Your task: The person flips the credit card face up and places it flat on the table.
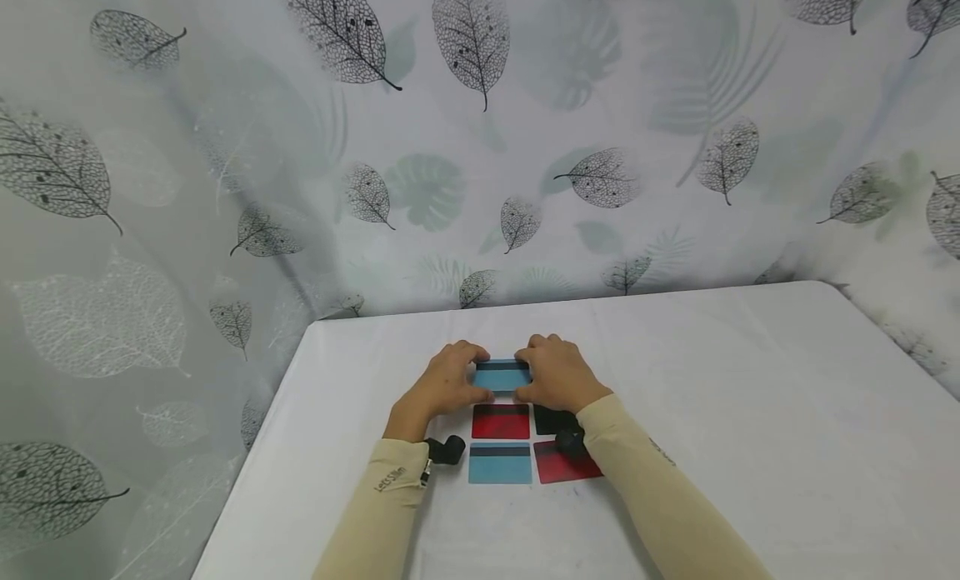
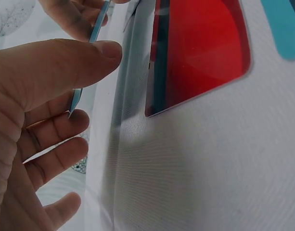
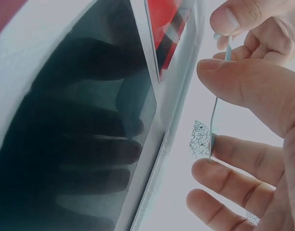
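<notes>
A light blue card with a dark stripe (image 1: 501, 378) is stretched between both hands above the white table. My left hand (image 1: 441, 384) pinches its left end, thumb on the near side and fingers behind. At the other end, my right hand (image 1: 558, 376) pinches it the same way. Both wrist views show this card edge-on, a thin strip (image 3: 213, 120) between thumb and fingers. Nearer to me lie a red striped card (image 1: 501, 426) and a black card (image 1: 549, 422), the latter partly covered by the right wrist.
Closest to me lie another light blue card (image 1: 500, 467) and a second red card (image 1: 553, 467), partly covered by the right wrist camera. The cards form two rows on the white table (image 1: 712, 380). A leaf-patterned curtain (image 1: 480, 147) hangs behind the table.
</notes>
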A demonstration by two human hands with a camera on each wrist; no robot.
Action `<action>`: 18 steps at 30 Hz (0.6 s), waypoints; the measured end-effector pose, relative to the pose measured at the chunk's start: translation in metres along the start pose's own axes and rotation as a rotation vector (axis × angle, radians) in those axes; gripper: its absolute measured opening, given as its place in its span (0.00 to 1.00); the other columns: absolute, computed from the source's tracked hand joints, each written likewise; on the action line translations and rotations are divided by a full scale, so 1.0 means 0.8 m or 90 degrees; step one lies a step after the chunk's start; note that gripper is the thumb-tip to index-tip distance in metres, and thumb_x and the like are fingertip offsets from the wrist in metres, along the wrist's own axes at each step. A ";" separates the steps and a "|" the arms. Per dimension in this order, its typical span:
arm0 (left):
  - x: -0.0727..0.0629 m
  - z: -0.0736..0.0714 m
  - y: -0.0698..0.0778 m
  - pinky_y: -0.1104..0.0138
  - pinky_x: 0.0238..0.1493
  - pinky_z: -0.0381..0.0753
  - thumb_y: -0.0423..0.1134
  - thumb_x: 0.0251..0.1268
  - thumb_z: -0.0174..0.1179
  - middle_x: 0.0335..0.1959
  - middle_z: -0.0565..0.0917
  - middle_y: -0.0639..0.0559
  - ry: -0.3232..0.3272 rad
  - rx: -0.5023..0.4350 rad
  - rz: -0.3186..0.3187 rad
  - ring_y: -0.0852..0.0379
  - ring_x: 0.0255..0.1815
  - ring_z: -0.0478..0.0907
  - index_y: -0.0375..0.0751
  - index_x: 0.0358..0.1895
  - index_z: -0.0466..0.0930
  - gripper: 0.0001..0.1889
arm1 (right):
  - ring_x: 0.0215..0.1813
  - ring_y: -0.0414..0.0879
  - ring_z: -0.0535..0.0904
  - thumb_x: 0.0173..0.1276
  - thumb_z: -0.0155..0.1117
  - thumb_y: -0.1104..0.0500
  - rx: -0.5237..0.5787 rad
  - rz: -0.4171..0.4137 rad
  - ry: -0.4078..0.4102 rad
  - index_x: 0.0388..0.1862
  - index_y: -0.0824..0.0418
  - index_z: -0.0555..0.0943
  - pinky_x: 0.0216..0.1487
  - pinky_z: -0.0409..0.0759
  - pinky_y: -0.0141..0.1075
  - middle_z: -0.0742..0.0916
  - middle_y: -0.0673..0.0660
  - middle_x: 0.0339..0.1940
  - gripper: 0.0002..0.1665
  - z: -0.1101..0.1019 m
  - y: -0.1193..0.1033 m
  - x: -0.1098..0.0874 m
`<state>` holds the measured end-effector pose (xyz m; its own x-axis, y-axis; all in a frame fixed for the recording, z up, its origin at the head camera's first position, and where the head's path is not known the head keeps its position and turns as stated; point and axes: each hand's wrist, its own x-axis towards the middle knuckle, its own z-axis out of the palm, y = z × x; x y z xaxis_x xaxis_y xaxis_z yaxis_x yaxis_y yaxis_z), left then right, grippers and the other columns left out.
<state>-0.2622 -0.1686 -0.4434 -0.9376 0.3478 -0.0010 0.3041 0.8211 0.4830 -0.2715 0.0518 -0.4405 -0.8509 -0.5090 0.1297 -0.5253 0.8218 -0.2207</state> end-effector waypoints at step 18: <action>0.000 -0.002 -0.003 0.51 0.66 0.75 0.43 0.57 0.78 0.62 0.80 0.50 -0.003 -0.073 -0.026 0.49 0.60 0.74 0.44 0.64 0.79 0.31 | 0.43 0.50 0.79 0.57 0.79 0.43 0.011 0.008 -0.019 0.58 0.60 0.87 0.45 0.85 0.47 0.87 0.57 0.48 0.34 0.002 -0.001 0.005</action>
<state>-0.2635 -0.1715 -0.4433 -0.9478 0.3179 -0.0262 0.2448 0.7775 0.5793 -0.2743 0.0489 -0.4411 -0.8567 -0.5064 0.0987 -0.5144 0.8235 -0.2392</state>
